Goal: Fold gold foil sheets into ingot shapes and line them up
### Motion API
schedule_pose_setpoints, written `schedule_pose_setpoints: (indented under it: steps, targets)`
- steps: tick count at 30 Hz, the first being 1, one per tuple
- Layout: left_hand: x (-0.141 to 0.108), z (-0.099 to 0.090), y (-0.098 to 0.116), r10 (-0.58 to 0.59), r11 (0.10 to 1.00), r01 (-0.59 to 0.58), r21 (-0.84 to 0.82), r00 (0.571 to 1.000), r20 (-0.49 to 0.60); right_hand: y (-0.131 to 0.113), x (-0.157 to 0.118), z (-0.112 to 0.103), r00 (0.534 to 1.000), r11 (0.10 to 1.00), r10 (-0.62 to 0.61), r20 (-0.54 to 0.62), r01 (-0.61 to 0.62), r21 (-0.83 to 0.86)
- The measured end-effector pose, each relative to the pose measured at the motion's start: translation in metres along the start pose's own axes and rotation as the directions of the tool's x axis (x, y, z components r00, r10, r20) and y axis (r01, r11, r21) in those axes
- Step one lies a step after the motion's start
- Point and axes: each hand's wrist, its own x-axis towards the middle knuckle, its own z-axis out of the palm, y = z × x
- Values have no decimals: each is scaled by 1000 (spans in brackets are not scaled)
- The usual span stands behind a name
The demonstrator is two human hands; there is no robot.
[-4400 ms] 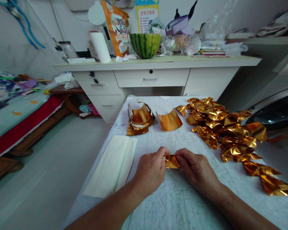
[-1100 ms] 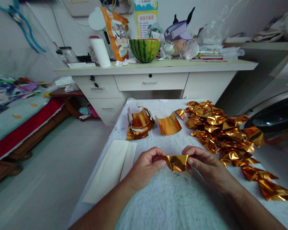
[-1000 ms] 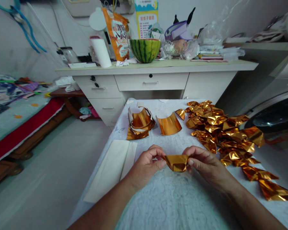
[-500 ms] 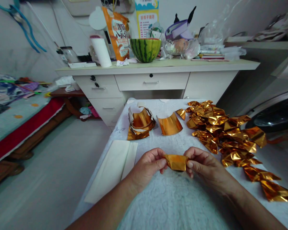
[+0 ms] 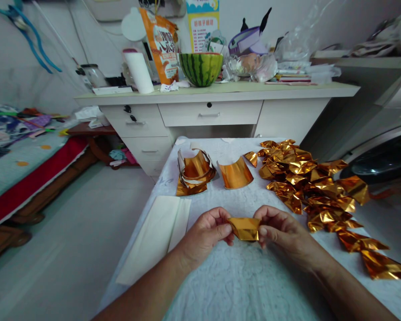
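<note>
A small folded piece of gold foil (image 5: 244,228) is stretched between my two hands, above the cloth-covered table. My left hand (image 5: 211,232) pinches its left end, and my right hand (image 5: 278,229) pinches the right end. Beyond my hands lies a single curved gold sheet (image 5: 235,174). Left of that sheet is a stack of curled gold sheets (image 5: 196,171). Many folded gold foil pieces (image 5: 296,167) form a pile on the right, trailing toward the table's right edge. White paper sheets (image 5: 150,240) lie beside my left forearm.
Behind the table (image 5: 247,281) stands a white desk (image 5: 210,113) holding a watermelon half (image 5: 201,69), an orange pouch (image 5: 162,49) and a paper roll (image 5: 139,71). A bed (image 5: 23,165) is at the left. A machine with a round door (image 5: 384,156) is at the right.
The foil between my hands is tilted slightly differently and catches the light in another way. Both hands keep their pinch. The whole view has shifted very slightly.
</note>
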Motion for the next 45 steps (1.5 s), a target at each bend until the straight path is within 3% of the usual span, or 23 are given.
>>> schedule_pose_setpoints:
  steps: [13, 17, 25, 31, 38, 41, 43, 45]
  targets:
    - [1, 4, 2, -21, 993, 22, -112, 1000, 4, 0, -1, -3, 999, 1000, -10, 39, 11, -12]
    - [1, 3, 1, -44, 997, 46, -69, 999, 31, 1, 0, -5, 1000, 1000, -4, 25, 4, -8]
    - [1, 6, 9, 0, 983, 13, 183, 997, -72, 2, 1, -6, 1000, 1000, -4, 27, 4, -5]
    - [1, 7, 10, 16, 976, 8, 219, 994, -106, 3, 2, -5, 1000, 1000, -4, 17, 4, 7]
    - [0, 2, 8, 68, 977, -61, 203, 997, -32, 2, 2, -4, 999, 998, -45, 5, 45, -49]
    - [-2, 3, 11, 229, 888, -214, 406, 973, 12, 0, 1, -6, 997, 995, -73, -23, 71, -77]
    - [-5, 4, 13, 352, 728, -308, 612, 935, 51, 0, 0, -6, 995, 992, -74, -70, 66, -106]
    - [-8, 6, 15, 385, 544, -337, 768, 914, 128, 0, 1, -6, 988, 984, -95, -125, 74, -163]
